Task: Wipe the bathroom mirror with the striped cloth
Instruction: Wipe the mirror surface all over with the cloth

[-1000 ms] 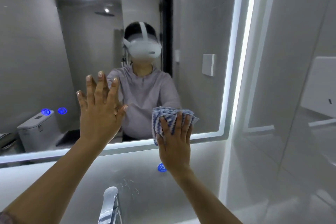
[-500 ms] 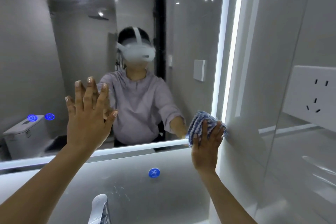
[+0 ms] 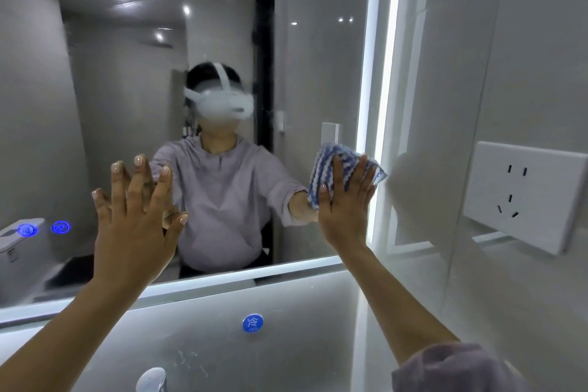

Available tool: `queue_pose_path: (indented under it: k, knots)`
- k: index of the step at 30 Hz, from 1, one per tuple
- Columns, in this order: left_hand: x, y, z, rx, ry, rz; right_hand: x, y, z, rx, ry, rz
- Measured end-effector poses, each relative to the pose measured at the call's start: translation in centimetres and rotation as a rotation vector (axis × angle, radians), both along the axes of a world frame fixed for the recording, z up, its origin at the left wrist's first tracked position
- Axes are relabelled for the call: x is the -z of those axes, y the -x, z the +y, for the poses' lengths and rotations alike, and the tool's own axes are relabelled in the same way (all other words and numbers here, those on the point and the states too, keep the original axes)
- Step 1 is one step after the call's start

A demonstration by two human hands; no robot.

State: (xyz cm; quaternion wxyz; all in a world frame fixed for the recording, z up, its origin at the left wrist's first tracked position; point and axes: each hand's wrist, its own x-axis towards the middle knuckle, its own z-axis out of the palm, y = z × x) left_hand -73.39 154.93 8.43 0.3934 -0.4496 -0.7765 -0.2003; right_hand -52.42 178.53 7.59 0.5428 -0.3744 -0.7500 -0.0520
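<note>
Cloth (image 3: 326, 165) pinned under flat right hand (image 3: 345, 204), centre right of frame, ungripped: could slip. Splayed left hand (image 3: 133, 226) may smudge mirror (image 3: 127, 73).

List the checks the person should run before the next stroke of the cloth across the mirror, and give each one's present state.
1. The cloth is pressed to the mirror under the right hand: ok.
2. The right hand's fingers lie straight over the cloth: ok.
3. The left hand lies flat on the glass and may leave prints: not ok.
4. The cloth is at the light strip on the mirror's right edge, with glass free to its left and above: ok.
5. The socket on the side wall is apart from the cloth: ok.
6. Whether the cloth is damp: cannot tell.
</note>
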Motion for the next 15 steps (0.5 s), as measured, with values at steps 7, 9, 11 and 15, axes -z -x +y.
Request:
queue_pose_path:
  k: [7, 9, 11, 15]
  knots:
    - [0.0, 0.2, 0.0, -0.011, 0.008, 0.0, -7.1, 0.3, 1.1, 0.028, -0.048, 0.059]
    - [0.0, 0.2, 0.0, -0.015, 0.001, -0.002, -6.7, 0.1, 0.9, -0.001, -0.076, 0.073]
    - [-0.1, 0.2, 0.0, -0.019, 0.009, 0.009, -4.7, 0.0, 0.6, -0.028, -0.116, 0.041]
    - [0.0, 0.1, 0.1, -0.016, -0.009, 0.014, 1.8, -0.4, 0.1, -0.069, -0.105, -0.1]
